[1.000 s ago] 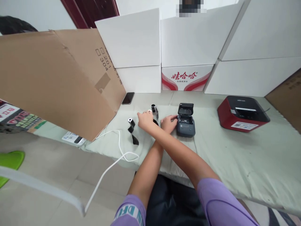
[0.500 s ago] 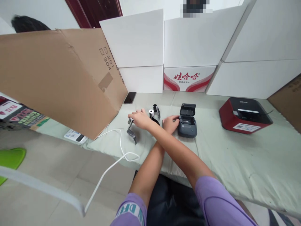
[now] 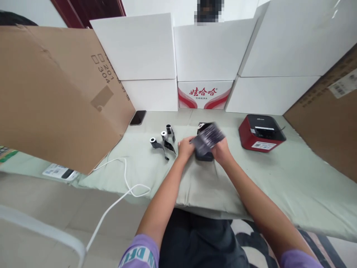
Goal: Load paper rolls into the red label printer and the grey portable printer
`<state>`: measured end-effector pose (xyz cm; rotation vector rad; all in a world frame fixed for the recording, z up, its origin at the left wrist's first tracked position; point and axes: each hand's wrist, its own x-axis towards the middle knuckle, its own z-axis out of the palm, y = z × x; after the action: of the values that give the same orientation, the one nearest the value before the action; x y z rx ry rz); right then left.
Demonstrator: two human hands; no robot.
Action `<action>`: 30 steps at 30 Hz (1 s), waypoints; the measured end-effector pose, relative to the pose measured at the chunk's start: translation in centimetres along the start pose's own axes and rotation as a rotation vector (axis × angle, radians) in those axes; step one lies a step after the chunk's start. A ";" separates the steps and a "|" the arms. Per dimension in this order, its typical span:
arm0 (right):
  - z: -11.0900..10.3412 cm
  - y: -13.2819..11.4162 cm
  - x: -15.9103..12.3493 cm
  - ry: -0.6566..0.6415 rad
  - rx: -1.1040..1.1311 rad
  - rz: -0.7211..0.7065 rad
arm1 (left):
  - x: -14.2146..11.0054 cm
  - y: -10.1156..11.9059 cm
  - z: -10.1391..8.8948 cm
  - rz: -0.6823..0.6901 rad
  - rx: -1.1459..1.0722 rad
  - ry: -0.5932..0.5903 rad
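My right hand (image 3: 221, 149) is closed on a label roll, whose dark printed strip (image 3: 208, 139) is smeared by motion. The strip hangs over the small dark label printer (image 3: 205, 157) and hides most of it. At the printer's left side, my left hand (image 3: 185, 148) has its fingers curled against the casing, close to the strip's left edge. Three more label rolls stand to the left: one at the left (image 3: 153, 141), one in the middle (image 3: 164, 135) and one farther back (image 3: 169, 128), with dark strips trailing from them.
A red and black printer (image 3: 262, 133) stands at the right. A phone (image 3: 138, 117) lies at the back left, and a white cable (image 3: 125, 175) loops over the table's front edge. Cardboard (image 3: 55, 96) walls the left side; white boxes (image 3: 147, 93) line the back.
My right hand has moved from the rolls at the left to above the label printer, carrying a roll with its strip. My arms have uncrossed. The view has swung to the right.
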<state>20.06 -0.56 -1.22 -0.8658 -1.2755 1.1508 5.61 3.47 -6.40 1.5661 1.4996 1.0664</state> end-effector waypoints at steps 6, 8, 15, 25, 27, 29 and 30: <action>-3.3 0.1 -1.0 0.122 0.096 0.030 | 0.0 0.0 0.2 0.070 0.150 0.006; -3.3 -0.3 -1.1 0.128 0.093 0.029 | 0.0 -0.2 0.2 0.069 0.144 0.010; -3.2 -0.5 -1.5 0.107 0.029 -0.001 | 0.3 -1.0 0.5 0.085 0.134 0.021; -3.4 1.4 -2.4 0.091 -0.721 -0.307 | -0.9 1.2 -0.7 0.126 -0.294 0.129; -3.5 1.4 -2.5 0.090 -0.777 -0.332 | -1.3 1.6 -1.0 0.056 -0.424 0.000; -3.5 1.4 -2.6 0.106 -0.796 -0.357 | -1.7 1.8 -1.1 0.006 -0.539 -0.135; -3.6 1.4 -2.6 0.111 -0.796 -0.373 | -1.8 1.9 -1.1 -0.004 -0.575 -0.180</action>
<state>23.56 -2.32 -3.72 -1.1694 -1.7384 0.2685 5.36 1.46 -4.40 1.2096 0.9590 1.1867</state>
